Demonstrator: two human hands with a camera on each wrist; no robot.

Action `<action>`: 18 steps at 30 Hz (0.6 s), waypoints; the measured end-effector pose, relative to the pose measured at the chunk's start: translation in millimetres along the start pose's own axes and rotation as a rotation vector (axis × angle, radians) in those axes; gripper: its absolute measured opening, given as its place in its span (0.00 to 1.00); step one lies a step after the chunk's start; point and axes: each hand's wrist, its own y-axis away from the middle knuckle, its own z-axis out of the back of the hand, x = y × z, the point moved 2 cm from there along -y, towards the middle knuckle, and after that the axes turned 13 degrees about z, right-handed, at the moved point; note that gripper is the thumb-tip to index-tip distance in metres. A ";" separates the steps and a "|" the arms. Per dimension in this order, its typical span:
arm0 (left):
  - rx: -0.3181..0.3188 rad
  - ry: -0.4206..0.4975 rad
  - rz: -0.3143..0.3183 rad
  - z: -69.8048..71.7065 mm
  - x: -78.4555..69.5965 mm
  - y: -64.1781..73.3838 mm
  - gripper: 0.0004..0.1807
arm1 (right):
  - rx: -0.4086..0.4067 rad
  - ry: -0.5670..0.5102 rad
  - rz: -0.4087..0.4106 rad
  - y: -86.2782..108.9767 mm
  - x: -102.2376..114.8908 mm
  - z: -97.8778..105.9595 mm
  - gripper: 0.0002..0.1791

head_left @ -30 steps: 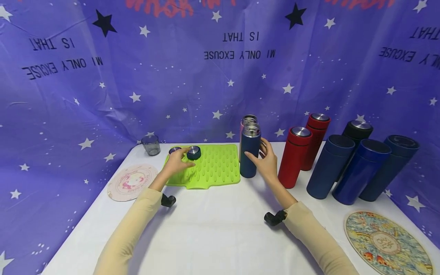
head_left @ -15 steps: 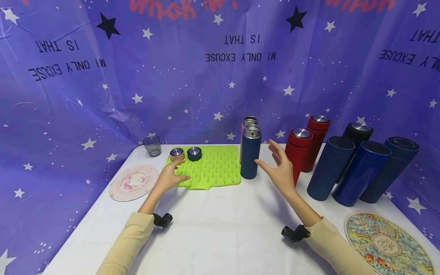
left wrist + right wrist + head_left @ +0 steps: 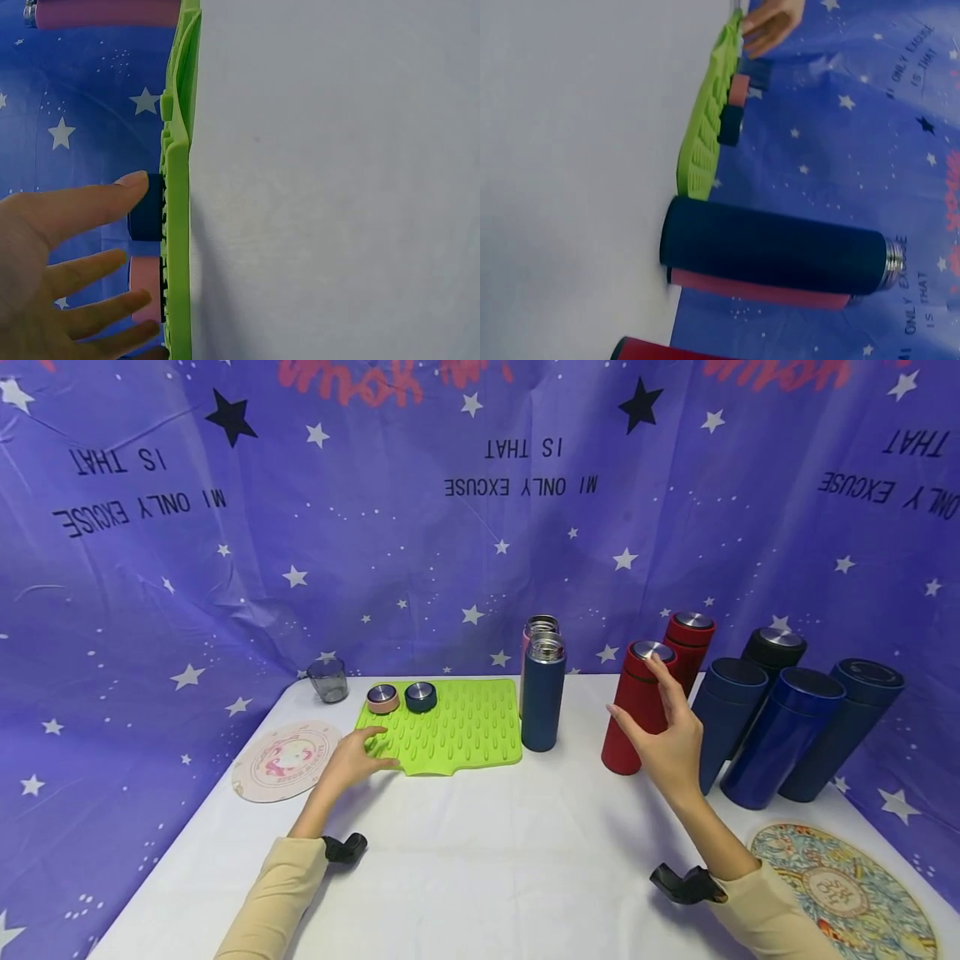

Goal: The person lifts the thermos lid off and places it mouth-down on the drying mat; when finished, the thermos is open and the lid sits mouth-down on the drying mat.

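Note:
My left hand (image 3: 351, 762) hovers with spread fingers over the front left corner of the green mat (image 3: 465, 727), holding nothing. On the mat's back left lie a pink lid (image 3: 382, 698) and a dark blue lid (image 3: 421, 697), metal tops up. My right hand (image 3: 670, 743) is raised, thumb and fingers apart, overlapping the front red thermos (image 3: 633, 718) in the head view. An uncapped dark blue thermos (image 3: 543, 697) stands at the mat's right edge, a pink thermos (image 3: 765, 289) behind it, its steel neck bare.
A second red thermos (image 3: 692, 647), a black one (image 3: 776, 647) and several blue thermoses (image 3: 783, 735) stand capped at the right. A patterned round mat (image 3: 840, 885) lies front right. At the left are a pale round mat (image 3: 285, 760) and a grey glass (image 3: 327, 680).
My right hand has let go of the dark blue thermos and moved right to the red thermos. The left hand has drawn back from the lids toward the front left.

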 end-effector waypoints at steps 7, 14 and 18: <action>0.043 -0.042 0.018 -1.2 3.0 0.3 0.37 | -0.082 0.020 -0.047 -2.9 -15.4 7.5 0.41; 0.045 -0.029 0.018 -1.4 4.2 0.2 0.37 | -0.078 0.043 -0.134 5.0 -33.4 5.4 0.46; 0.048 -0.031 0.012 -2.2 3.9 0.3 0.37 | -0.066 0.066 -0.186 12.7 -45.9 3.1 0.47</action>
